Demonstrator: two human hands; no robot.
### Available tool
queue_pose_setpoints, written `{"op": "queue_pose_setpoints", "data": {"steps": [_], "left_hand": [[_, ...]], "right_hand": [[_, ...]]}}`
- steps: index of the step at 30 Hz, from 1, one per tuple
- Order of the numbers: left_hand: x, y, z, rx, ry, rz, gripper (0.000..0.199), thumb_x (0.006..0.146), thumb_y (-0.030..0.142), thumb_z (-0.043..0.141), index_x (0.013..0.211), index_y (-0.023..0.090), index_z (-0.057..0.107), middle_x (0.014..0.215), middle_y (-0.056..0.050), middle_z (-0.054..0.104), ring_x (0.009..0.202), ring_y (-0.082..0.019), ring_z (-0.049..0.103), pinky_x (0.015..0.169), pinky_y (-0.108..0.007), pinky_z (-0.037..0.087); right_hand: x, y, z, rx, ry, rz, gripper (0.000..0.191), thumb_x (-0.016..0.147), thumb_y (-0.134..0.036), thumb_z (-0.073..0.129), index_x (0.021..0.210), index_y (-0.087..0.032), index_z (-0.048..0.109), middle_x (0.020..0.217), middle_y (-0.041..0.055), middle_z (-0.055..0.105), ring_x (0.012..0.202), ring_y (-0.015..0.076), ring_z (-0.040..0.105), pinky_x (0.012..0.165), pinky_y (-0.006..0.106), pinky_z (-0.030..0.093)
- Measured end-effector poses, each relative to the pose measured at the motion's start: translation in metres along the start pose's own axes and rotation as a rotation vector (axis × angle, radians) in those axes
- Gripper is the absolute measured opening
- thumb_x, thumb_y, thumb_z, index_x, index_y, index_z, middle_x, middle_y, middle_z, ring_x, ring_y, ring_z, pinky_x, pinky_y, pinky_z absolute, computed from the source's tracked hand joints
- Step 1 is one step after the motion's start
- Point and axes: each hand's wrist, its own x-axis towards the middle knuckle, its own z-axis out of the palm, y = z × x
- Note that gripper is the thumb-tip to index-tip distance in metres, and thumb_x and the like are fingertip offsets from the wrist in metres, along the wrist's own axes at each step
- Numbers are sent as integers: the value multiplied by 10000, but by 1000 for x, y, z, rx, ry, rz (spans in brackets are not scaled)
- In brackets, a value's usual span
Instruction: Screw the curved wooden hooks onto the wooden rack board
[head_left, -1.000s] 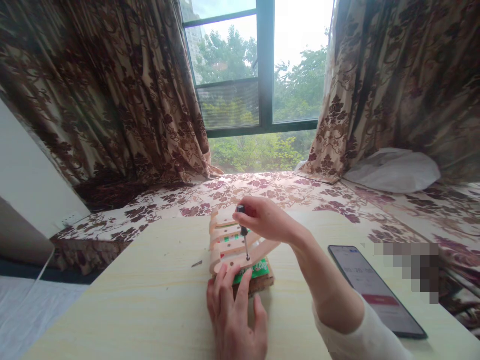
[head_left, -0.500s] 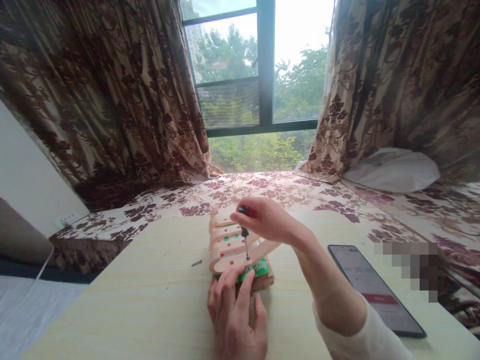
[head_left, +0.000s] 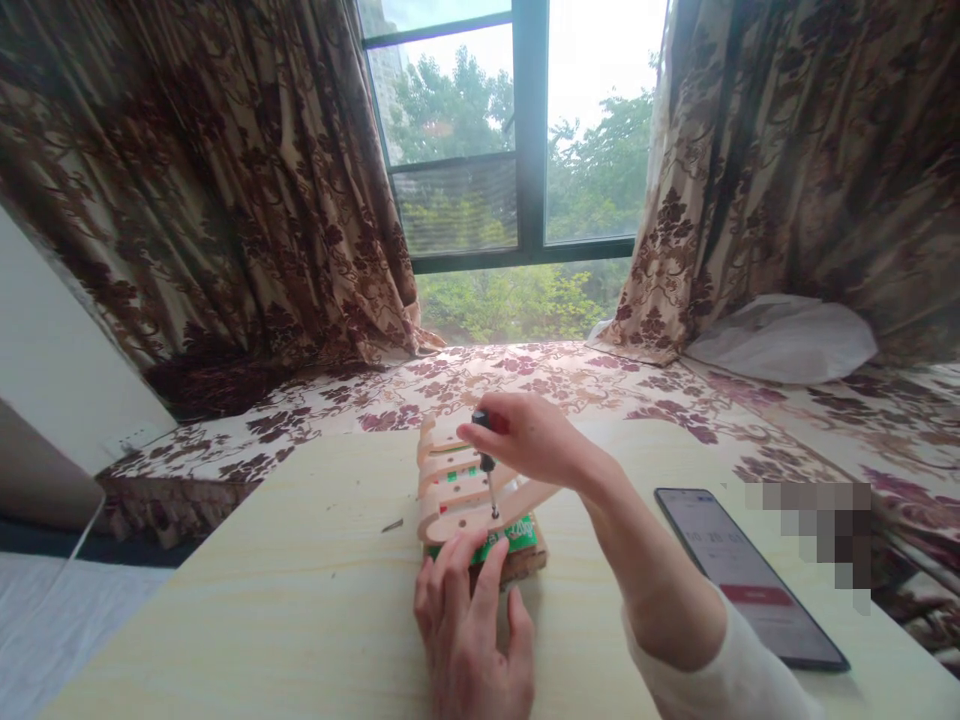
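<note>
Domestic interior, apparently room in home. Indicated by floral curtains [head_left: 225, 180] at both sides of dark-framed window [head_left: 531, 130]; by matching floral cloth [head_left: 517, 368], with gathered skirt, spread below window; by socket plate [head_left: 137, 438] low on pale wall [head_left: 67, 320]; by light wood-grain table [head_left: 300, 540] close to cloth. Beyond window: green trees [head_left: 457, 105] and part of tall building [head_left: 387, 65].

Smooth, matt wood forms the curved pieces [head_left: 444, 527], and the screwdriver [head_left: 487, 463] pairs a plastic-looking handle with a shiny metal shaft. The bench [head_left: 262, 580] shows smooth wood grain; the curtain [head_left: 300, 180] is cloth.
</note>
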Motion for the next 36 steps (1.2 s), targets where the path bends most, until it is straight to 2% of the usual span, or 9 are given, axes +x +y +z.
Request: {"op": "queue_pose_setpoints", "data": {"steps": [3, 5, 11, 14, 19, 22, 27, 33, 36], "left_hand": [[-1, 0, 0, -9, 1, -5, 437, 765, 115, 557, 1190, 209, 524, 1234, -99, 524, 1206, -257, 438, 1022, -465, 319], [-1, 0, 0, -15, 4, -7, 440, 767, 117, 552, 1195, 213, 520, 1238, -99, 525, 1209, -255, 441, 1024, -467, 320], [0, 1, -2, -2, 2, -33, 449, 768, 125, 547, 1204, 226, 513, 1265, -96, 516, 1218, -246, 442, 1033, -456, 318], [0, 2, -2, 22, 20, -35, 451, 773, 129, 541, 1215, 209, 510, 1314, -106, 499, 1226, -249, 439, 1033, -444, 312], [2, 2, -2, 38, 14, 17, 452, 760, 112, 551, 1204, 193, 519, 1278, -95, 557, 1229, -254, 439, 1037, -450, 298], [2, 1, -2, 42, 9, 14, 443, 754, 119, 556, 1190, 195, 528, 1278, -93, 560, 1228, -252, 440, 1034, -447, 301], [2, 1, -1, 44, 15, 16, 446, 755, 122, 550, 1195, 193, 528, 1279, -94, 561, 1227, -247, 446, 1040, -442, 295], [1, 1, 0, 44, 14, 1, 449, 752, 134, 550, 1196, 205, 532, 1274, -88, 567, 1219, -252, 458, 1039, -443, 298], [1, 1, -1, 47, 7, 12, 447, 752, 124, 553, 1193, 195, 532, 1276, -97, 560, 1222, -253, 449, 1039, -447, 294]], "right_hand": [[-3, -2, -2, 117, -99, -86, 160, 825, -283, 533, 714, -173, 568, 621, -33, 506, 570, 76, 389, 527, 229, 250], [-3, -2, -1, 156, -121, -103, 198, 829, -286, 528, 672, -168, 548, 597, -38, 471, 564, 75, 379, 519, 225, 247], [3, 2, 3, 40, -7, 33, 336, 799, -402, 586, 600, -182, 431, 561, -50, 423, 532, 76, 336, 507, 238, 233], [2, 3, 2, 31, 1, 28, 293, 807, -409, 578, 643, -179, 501, 577, -43, 459, 534, 80, 358, 513, 241, 246], [0, 3, -1, 184, -71, -107, 198, 863, -324, 510, 836, -174, 635, 636, -25, 521, 588, 86, 425, 541, 230, 280], [2, 7, 2, 165, -43, -93, 246, 859, -356, 519, 716, -165, 582, 603, -33, 482, 575, 82, 400, 531, 232, 270], [5, 11, 6, 61, 48, 38, 350, 817, -429, 564, 604, -183, 436, 548, -53, 421, 523, 76, 348, 502, 239, 236], [1, 6, 1, 179, -26, -57, 194, 853, -368, 538, 830, -187, 603, 645, -32, 517, 585, 86, 435, 540, 223, 287], [1, 5, 0, 192, -41, -86, 188, 847, -349, 550, 804, -181, 621, 642, -29, 516, 585, 84, 437, 546, 222, 294]]}}
